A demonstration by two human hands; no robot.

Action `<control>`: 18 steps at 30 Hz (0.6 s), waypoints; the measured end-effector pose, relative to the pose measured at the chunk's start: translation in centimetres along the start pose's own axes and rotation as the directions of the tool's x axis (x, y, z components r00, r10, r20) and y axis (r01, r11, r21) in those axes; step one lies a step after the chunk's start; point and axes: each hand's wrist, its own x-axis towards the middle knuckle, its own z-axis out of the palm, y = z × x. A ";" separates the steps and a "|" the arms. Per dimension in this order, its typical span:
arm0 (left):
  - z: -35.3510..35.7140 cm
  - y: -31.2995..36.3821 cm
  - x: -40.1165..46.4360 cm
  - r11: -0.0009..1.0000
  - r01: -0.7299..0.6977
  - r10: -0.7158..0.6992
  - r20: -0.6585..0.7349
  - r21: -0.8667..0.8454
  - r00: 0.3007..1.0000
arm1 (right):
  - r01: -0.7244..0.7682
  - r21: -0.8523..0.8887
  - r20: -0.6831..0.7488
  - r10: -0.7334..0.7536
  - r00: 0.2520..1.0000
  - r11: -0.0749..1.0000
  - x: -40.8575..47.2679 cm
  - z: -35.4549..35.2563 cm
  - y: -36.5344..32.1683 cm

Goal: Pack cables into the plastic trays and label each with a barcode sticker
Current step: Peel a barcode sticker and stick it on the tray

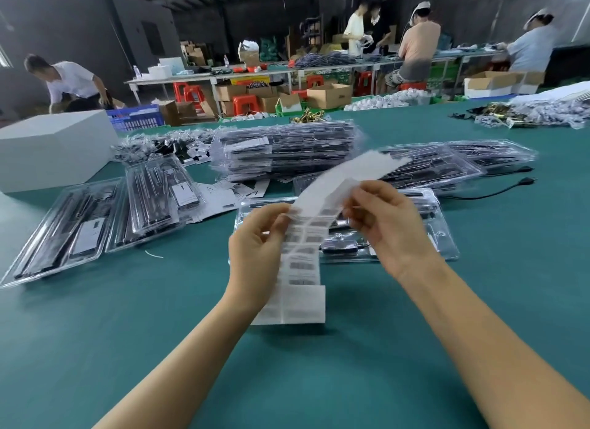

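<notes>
My left hand (255,246) pinches the barcode sticker strip (303,253); my right hand (386,227) pinches a sticker at its two o'clock edge, open tray (447,246) just beyond.

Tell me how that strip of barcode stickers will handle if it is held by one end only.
Probably floppy: the barcode sticker strip already bends and arcs between the left hand and right hand. Likely very light, since fingertip pinches carry it. Its far end looks blurred, so it may flap or curl rather than stay straight.
</notes>
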 end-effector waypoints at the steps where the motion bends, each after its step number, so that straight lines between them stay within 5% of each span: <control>1: -0.2 -0.2 0.2 0.996 -0.059 0.062 -0.039 0.071 0.997 | 0.003 0.073 -0.023 -0.002 1.000 0.997 0.2 -0.4 -0.5; 4: -0.7 -0.7 0.6 0.951 -0.131 0.172 -0.130 0.279 0.976 | 0.073 0.214 -0.102 -0.052 0.993 0.974 0.9 -1.8 -1.9; 8: -0.7 -0.5 0.8 0.907 -0.053 0.128 -0.154 0.419 0.980 | 0.139 0.291 -0.178 -0.090 0.980 0.947 1.4 -3.3 -3.3; 10: -0.5 -0.3 0.4 0.847 -0.282 0.305 0.024 0.450 0.952 | 0.158 0.308 -0.209 -0.096 0.973 0.938 1.4 -3.8 -3.7; 14: 0.2 0.4 -0.9 0.706 -0.638 0.496 0.428 0.308 0.756 | 0.159 0.344 -0.208 -0.090 0.974 0.926 1.2 -4.0 -4.2; 16: 0.5 0.7 -1.5 0.658 -0.714 0.463 0.618 0.240 0.635 | 0.145 0.229 -0.226 -0.092 0.970 0.962 1.2 -3.8 -4.2; 18: 0.8 0.8 -2.1 0.659 -0.713 0.280 0.801 0.241 0.529 | 0.172 0.040 -0.255 -0.156 0.954 0.984 1.4 -3.8 -4.1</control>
